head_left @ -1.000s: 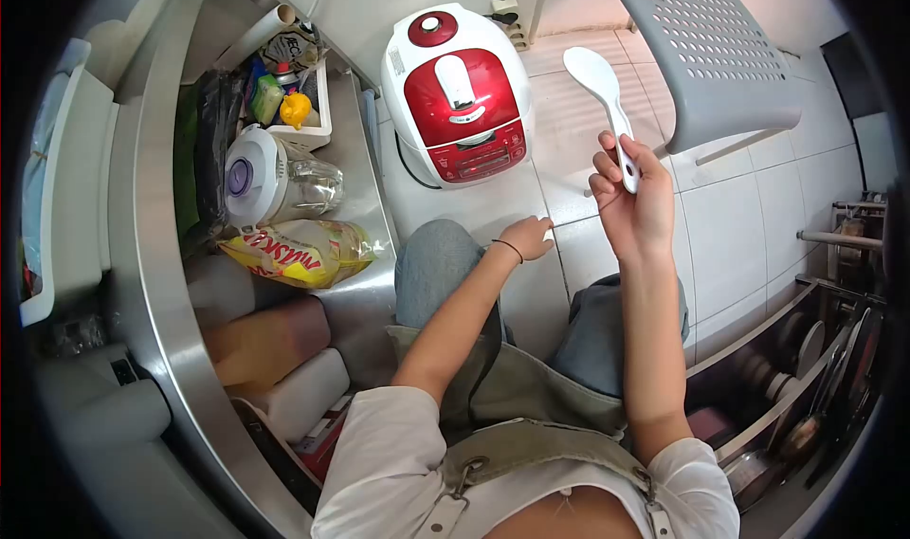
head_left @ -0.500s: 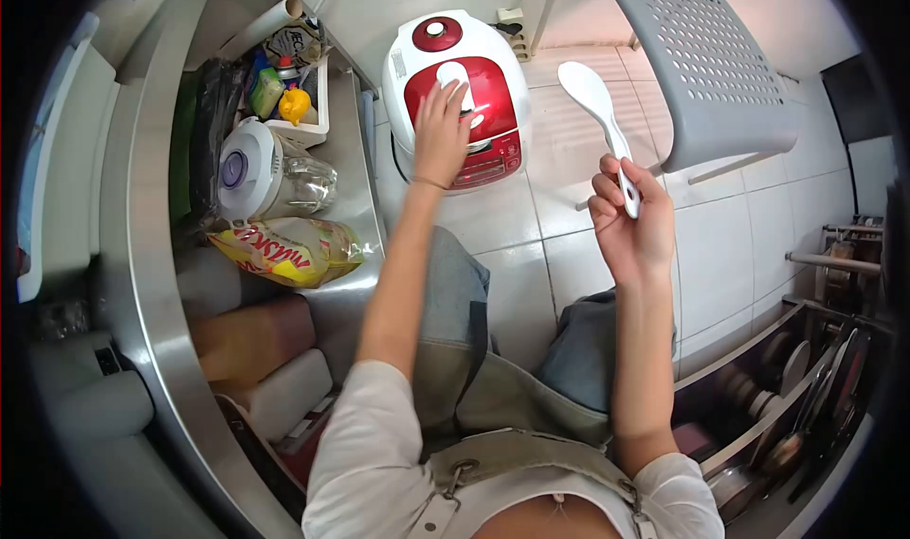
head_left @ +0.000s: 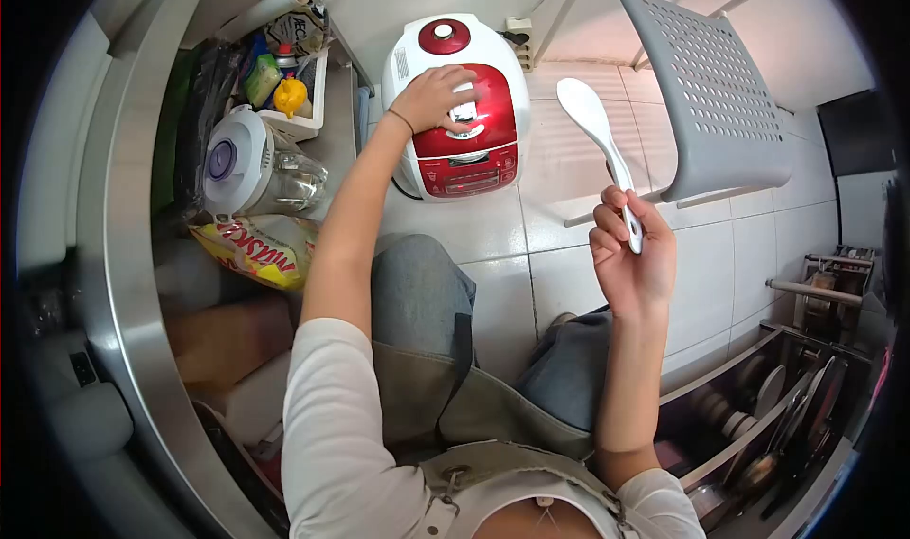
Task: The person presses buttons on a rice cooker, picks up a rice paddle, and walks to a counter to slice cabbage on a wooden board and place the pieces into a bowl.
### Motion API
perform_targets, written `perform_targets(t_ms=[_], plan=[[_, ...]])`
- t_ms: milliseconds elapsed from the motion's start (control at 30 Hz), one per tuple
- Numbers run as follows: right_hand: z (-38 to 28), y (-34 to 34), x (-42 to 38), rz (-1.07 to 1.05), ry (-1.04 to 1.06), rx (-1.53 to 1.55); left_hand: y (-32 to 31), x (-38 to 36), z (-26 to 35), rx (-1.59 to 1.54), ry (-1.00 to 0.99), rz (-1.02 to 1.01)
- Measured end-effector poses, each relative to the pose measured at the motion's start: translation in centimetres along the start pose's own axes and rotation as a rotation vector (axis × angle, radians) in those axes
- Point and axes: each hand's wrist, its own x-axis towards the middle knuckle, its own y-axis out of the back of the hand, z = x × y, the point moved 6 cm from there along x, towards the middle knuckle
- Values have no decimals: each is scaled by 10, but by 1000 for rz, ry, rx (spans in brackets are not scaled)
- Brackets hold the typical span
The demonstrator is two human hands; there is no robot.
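Observation:
My left hand reaches over the red lid of a white and red rice cooker, which stands on the floor. Its fingers and thumb are spread around the pale handle piece at the lid's middle. Whether the fingers grip that piece is hard to see. In my right hand is a white rice paddle, held by its handle between thumb and fingers, blade up. The paddle is off to the right of the cooker, touching nothing else.
A grey perforated chair stands at upper right. On the left metal shelf are a blender jug, a yellow bag and a white basket of bottles. A dish rack with plates and utensils is at lower right.
My left hand has shifted across the lid and turned, its fingers now pointing rightward over the handle piece. My right hand still holds the paddle, slightly lower in view.

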Motion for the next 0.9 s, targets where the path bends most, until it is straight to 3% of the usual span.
perform_targets(t_ms=[200, 567, 900], plan=[[-1, -3, -1, -14, -1, -7, 3, 14, -5, -80, -85, -92], [-2, -4, -5, -23, -10, -8, -3, 5, -10, -216, 44, -19], [-3, -3, -9, -20, -5, 19, -5, 3, -5, -212, 94, -97]])
